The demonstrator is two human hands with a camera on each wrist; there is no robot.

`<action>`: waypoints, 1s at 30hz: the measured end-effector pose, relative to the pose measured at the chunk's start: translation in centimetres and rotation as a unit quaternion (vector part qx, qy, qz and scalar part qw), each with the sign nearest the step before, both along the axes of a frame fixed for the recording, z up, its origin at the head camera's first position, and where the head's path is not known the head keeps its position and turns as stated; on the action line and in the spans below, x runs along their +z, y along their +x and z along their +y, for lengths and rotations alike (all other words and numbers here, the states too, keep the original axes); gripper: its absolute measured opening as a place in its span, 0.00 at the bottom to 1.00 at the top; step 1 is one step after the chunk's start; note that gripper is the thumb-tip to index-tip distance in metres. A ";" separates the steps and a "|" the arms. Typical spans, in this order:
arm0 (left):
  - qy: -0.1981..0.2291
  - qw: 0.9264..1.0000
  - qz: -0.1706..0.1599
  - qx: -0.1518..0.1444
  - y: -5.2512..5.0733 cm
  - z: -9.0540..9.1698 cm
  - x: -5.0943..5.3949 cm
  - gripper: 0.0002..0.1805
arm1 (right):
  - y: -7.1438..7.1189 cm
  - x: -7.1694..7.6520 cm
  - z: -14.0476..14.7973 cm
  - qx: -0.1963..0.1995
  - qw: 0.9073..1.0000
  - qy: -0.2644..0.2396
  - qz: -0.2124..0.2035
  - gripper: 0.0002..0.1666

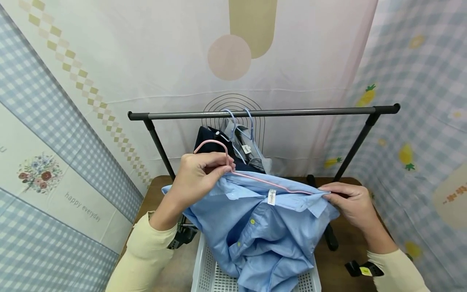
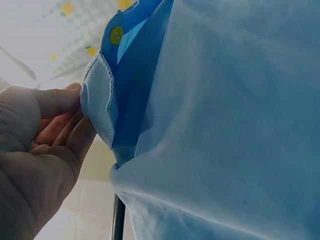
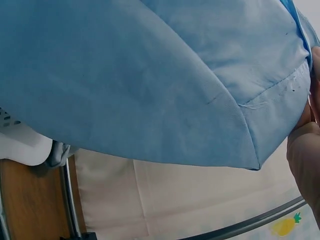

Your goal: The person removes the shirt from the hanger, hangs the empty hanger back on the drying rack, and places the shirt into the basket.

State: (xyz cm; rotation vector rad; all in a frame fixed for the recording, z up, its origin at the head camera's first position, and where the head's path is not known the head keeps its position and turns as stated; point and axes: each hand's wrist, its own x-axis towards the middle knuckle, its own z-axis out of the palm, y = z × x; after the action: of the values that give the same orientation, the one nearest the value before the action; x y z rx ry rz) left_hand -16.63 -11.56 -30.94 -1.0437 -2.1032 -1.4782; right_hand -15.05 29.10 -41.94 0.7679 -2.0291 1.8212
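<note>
A light blue button-up shirt point(image 1: 262, 227) hangs between the two hands, its collar up and a white label at the neck. Inside its collar lies a pink clothes hanger point(image 1: 260, 178), the hook standing above the cloth. The left hand point(image 1: 198, 174) pinches the hanger at the base of the hook; in the left wrist view its fingertips meet the collar edge near a yellow button point(image 2: 116, 35). At the hanger's right end, the right hand point(image 1: 348, 202) pinches the shirt's upper edge between thumb and fingers. Cloth covers the hanger's left arm.
Behind the shirt stands a black clothes rack point(image 1: 310, 112), with dark and grey garments point(image 1: 206, 136) on blue hangers point(image 1: 251, 125). Below is a white perforated basket point(image 1: 198, 263) on a wooden table point(image 1: 339, 267). Printed curtains point(image 1: 160, 52) surround the table.
</note>
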 end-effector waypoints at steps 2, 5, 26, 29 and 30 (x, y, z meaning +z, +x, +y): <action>0.002 1.000 0.007 0.003 0.1 -0.1 0.0 0.05 | 0.0 -0.1 0.0 0.001 1.000 -0.010 -0.003 0.12; 0.005 1.000 0.014 0.008 0.1 -0.2 0.0 0.06 | 0.1 -0.2 -0.2 0.015 0.999 -0.035 -0.009 0.12; 0.062 0.995 -0.027 0.073 0.0 0.6 0.2 0.05 | 1.4 -2.1 -1.9 0.014 0.992 -0.121 -0.037 0.11; 0.061 0.994 -0.031 0.081 -0.1 0.7 0.4 0.05 | 2.0 -2.3 -2.0 0.000 0.996 -0.083 -0.034 0.08; 0.062 0.994 -0.033 0.082 -0.1 0.7 0.4 0.05 | 2.2 -2.5 -2.1 0.004 0.996 -0.080 -0.035 0.08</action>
State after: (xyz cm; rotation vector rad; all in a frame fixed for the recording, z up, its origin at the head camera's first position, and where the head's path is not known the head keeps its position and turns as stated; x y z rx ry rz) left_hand -16.76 -10.83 -30.50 -0.7687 -2.0571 -1.5573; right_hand -12.84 26.98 -44.42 0.6765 -1.8957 2.0127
